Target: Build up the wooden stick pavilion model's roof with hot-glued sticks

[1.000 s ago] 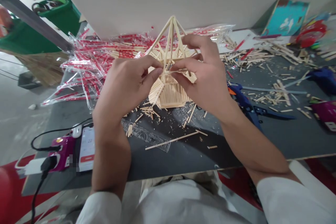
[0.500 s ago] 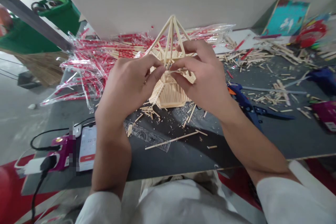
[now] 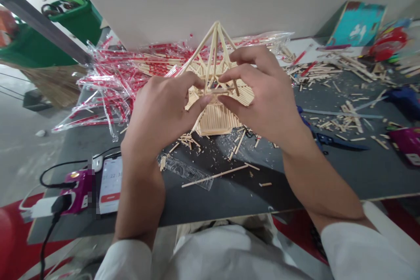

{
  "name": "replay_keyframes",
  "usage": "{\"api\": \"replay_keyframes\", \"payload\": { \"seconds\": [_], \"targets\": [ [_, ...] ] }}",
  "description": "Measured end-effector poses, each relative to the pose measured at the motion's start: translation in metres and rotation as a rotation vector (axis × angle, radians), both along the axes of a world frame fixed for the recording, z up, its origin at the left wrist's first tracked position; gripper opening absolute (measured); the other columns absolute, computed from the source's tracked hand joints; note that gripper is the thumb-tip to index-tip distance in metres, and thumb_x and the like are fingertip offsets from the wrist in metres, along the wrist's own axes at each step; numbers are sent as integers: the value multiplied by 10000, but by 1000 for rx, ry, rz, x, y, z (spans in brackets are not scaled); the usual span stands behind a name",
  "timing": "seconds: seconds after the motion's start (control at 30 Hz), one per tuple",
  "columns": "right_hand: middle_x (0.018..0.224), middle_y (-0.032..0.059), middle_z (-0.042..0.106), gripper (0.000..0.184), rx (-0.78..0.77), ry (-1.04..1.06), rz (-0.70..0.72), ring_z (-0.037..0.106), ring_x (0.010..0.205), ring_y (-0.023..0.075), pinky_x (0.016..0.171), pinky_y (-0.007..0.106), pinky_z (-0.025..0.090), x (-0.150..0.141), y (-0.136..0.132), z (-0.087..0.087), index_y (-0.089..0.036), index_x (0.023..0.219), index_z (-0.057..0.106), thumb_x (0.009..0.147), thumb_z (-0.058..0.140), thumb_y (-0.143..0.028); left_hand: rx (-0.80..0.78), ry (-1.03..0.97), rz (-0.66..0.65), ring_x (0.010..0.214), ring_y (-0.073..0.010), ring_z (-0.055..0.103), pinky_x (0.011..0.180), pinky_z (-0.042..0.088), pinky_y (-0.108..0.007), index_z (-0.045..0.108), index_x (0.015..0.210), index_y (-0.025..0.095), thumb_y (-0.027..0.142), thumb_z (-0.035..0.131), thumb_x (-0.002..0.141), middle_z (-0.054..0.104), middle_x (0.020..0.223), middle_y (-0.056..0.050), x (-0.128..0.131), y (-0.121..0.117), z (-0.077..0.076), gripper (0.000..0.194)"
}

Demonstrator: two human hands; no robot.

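Note:
A model built of thin wooden sticks [image 3: 218,118] stands on the dark table, with a slatted base and slanting sticks meeting in a peak. A short crosswise stick [image 3: 223,91] sits low between the slanting sticks. At the front left slanting stick, my left hand [image 3: 164,109] has thumb and forefinger closed about its lower end; the exact contact is partly hidden. My right hand [image 3: 262,92] is at the model's right side, its thumb below and forefinger above the crosswise stick, both apart from it. Its other fingers curve near the right slanting stick.
Red-printed clear wrappers [image 3: 111,78] heap at the back left. A clear ruler [image 3: 187,171] and stick offcuts lie in front. Dark blue cutters [image 3: 337,141] rest at right. A phone [image 3: 110,186] and purple power strip [image 3: 78,190] are at left.
My right hand has drawn back slightly to the right, and its thumb and forefinger have spread apart. My left hand has shifted a little right, its thumb lower. The model stays in place.

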State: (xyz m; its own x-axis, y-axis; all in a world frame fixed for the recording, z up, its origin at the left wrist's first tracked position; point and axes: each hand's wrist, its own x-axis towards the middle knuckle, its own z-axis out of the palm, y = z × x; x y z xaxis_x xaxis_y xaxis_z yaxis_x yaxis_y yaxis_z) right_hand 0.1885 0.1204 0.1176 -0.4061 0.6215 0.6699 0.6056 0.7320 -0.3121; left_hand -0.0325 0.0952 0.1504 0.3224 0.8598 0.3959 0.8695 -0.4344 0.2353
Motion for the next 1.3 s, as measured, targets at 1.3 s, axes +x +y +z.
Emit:
{"api": "replay_keyframes", "payload": {
  "seconds": [1.3],
  "targets": [
    [1383, 103, 615, 203, -100, -4, -33, 578, 1343, 322, 1164, 570, 504, 2, -5, 5, -316, 1163, 689, 986, 644, -228, 23, -18, 202, 652, -180, 671, 766, 468, -396, 751, 1082, 272, 333, 482, 1069, 747, 752, 7, 4, -19, 13, 276]
  ]
}}
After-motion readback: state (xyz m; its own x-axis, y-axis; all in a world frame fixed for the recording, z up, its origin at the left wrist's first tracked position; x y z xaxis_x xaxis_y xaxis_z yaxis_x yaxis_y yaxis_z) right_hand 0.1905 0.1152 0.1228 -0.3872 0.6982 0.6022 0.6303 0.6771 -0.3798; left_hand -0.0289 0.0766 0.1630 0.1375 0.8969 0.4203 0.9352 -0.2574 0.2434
